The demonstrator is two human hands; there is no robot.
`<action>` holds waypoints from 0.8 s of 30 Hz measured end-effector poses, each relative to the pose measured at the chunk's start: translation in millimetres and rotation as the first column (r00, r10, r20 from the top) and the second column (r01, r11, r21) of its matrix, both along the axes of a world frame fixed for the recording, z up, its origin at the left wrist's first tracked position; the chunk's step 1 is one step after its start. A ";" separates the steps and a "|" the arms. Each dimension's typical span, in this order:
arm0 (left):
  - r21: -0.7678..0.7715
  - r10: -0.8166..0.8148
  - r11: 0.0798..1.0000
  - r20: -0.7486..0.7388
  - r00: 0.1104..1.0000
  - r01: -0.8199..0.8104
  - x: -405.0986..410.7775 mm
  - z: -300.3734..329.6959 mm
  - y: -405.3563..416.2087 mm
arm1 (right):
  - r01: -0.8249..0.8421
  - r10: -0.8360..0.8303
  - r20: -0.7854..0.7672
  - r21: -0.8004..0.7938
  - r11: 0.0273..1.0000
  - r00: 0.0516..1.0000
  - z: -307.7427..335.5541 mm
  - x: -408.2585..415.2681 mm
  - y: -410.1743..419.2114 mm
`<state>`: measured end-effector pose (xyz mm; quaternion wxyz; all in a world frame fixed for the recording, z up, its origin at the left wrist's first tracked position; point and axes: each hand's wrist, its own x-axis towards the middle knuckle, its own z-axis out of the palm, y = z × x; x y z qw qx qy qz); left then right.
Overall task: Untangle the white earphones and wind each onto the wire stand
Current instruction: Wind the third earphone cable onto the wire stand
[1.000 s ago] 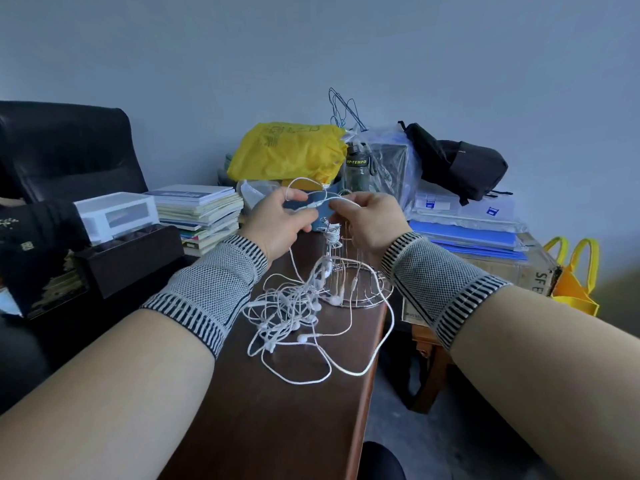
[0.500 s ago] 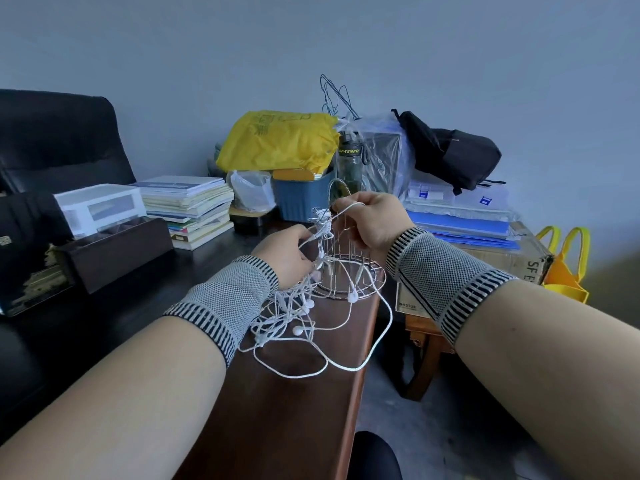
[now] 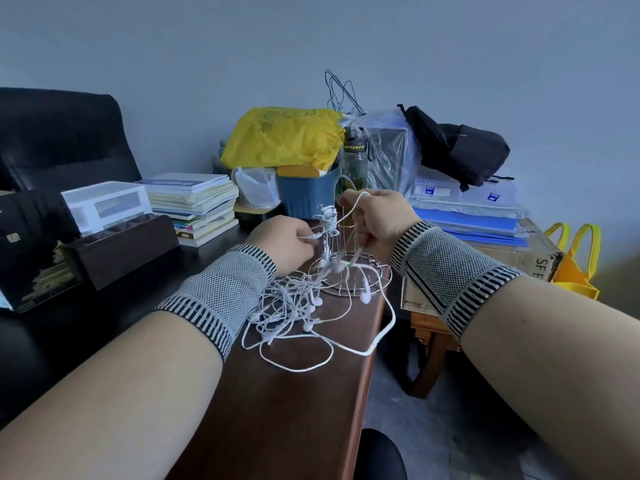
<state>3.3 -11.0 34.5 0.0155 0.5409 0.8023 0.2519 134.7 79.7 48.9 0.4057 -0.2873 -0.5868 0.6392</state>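
A round silver wire stand [image 3: 349, 271] sits on a brown wooden table [image 3: 294, 410] — tangled white earphones [image 3: 298, 313] lie just before it. Behind stands a blue ribbed plastic bin [image 3: 304, 199]; a stack of books [image 3: 197, 206] lies left.

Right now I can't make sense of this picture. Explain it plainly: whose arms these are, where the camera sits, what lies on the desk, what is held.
No machine here: a person wears a camera on the head, looking down at their own arms. The left hand pinches a white cord by the wire stand, which stands on the brown desk. The right hand grips another stretch of cord, raised beside the stand's top. A tangle of white earphones lies on the desk in front of the stand. Behind are stacked books, a blue bin and a yellow bag.
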 end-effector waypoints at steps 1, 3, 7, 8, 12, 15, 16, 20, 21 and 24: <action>0.013 -0.060 0.998 0.052 0.997 0.060 4.0 0.7 1.8 | -0.005 0.005 -0.003 -0.011 1.000 1.000 1.4 -0.3 0.0; 0.014 -0.156 0.988 0.111 0.981 0.155 10.8 1.0 5.4 | -0.008 0.008 -0.001 -0.028 1.000 1.000 3.4 -1.0 -0.8; -0.056 -0.227 0.970 0.120 0.967 0.235 16.1 -2.8 9.2 | -0.039 0.036 -0.035 -0.067 0.997 0.999 3.1 0.0 -2.8; -0.061 -0.232 0.969 0.115 0.966 0.240 16.2 -4.6 9.9 | -0.045 0.043 -0.041 -0.071 0.996 0.998 2.5 0.5 -3.1; -0.038 -0.186 0.982 0.038 0.982 0.188 15.7 -9.0 9.2 | -0.031 0.030 -0.021 -0.065 0.997 0.999 -0.4 3.4 1.3; 0.044 -0.125 0.991 -0.006 0.992 0.125 14.4 -5.5 7.0 | 0.056 -0.064 0.143 0.061 0.997 0.988 -5.4 3.9 11.4; 0.085 -0.106 0.991 0.008 0.994 0.105 13.5 -3.2 6.8 | 0.080 -0.106 0.214 0.126 0.989 0.971 -7.0 3.6 14.0; 0.205 -0.090 0.977 0.169 0.981 0.054 10.3 8.1 5.8 | 0.080 -0.176 0.377 0.256 0.963 0.909 -10.4 6.1 17.2; 0.199 -0.091 0.978 0.168 0.982 0.057 9.4 9.6 5.0 | 0.043 -0.158 0.423 0.268 0.963 0.892 -10.6 7.1 16.0; 0.170 -0.108 0.981 0.100 0.989 0.090 6.9 11.0 2.7 | -0.089 -0.052 0.517 0.245 0.965 0.854 -15.3 5.6 10.9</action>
